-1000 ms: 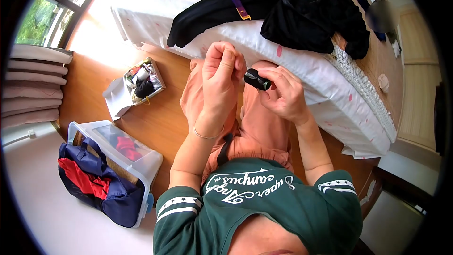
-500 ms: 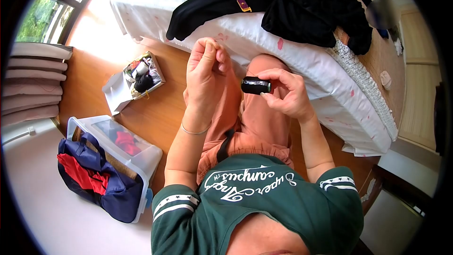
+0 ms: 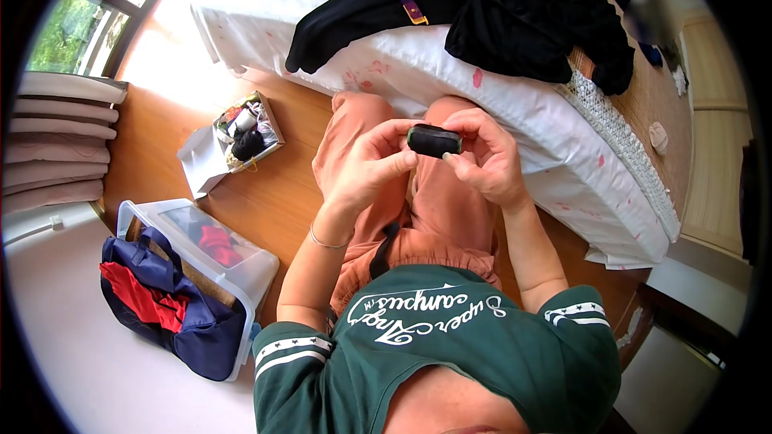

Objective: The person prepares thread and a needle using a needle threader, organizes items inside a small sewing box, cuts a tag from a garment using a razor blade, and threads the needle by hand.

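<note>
A spool of black thread with green ends lies sideways between my hands, above my lap. My left hand closes on its left end, thumb below and forefinger above. At the other end my right hand pinches it between thumb and fingers. Any loose thread is too fine to make out. Beyond the hands, black clothing is spread on the bed, with a purple strap with a yellow buckle lying across it.
A bed with a white floral cover stands in front of me. On the wooden floor to the left sits an open box of sewing odds and ends. Nearer is a clear plastic bin with a navy bag on it.
My left hand has come down and right, from a raised pinch apart from the spool to the spool's left end. The right hand keeps its hold, and the spool has turned slightly.
</note>
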Tool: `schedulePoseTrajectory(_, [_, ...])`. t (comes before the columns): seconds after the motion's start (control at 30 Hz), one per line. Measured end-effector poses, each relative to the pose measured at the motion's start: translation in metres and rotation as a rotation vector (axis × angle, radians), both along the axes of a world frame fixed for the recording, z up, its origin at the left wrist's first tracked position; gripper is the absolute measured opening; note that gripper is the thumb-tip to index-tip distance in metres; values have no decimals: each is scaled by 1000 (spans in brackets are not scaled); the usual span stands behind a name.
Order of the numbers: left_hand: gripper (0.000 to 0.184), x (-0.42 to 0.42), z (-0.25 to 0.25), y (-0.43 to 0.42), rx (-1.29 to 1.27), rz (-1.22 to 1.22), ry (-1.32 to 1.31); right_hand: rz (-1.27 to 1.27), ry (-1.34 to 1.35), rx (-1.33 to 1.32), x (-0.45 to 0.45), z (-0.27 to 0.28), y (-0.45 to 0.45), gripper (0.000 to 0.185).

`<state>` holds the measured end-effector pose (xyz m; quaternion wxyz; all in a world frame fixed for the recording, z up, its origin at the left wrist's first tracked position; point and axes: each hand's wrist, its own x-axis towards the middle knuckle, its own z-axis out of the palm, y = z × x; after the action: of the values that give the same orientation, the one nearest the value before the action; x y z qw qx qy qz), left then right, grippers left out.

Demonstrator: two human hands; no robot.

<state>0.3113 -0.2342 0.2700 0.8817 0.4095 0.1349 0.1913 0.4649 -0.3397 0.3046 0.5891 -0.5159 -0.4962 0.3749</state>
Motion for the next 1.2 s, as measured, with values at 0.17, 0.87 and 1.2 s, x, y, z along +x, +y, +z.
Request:
schedulePoseTrajectory(0.17, [31,3,0,-5,-2,84,24,10,-107,-23,3,6,0,27])
schedulePoseTrajectory(0.87, [27,8,22,-15,752,336,377,-52,-311,-90,5,20,3,6])
schedulePoseTrajectory(1.2, [29,10,25,-12,1036,430,417,53,31,-170,6,17,12,5])
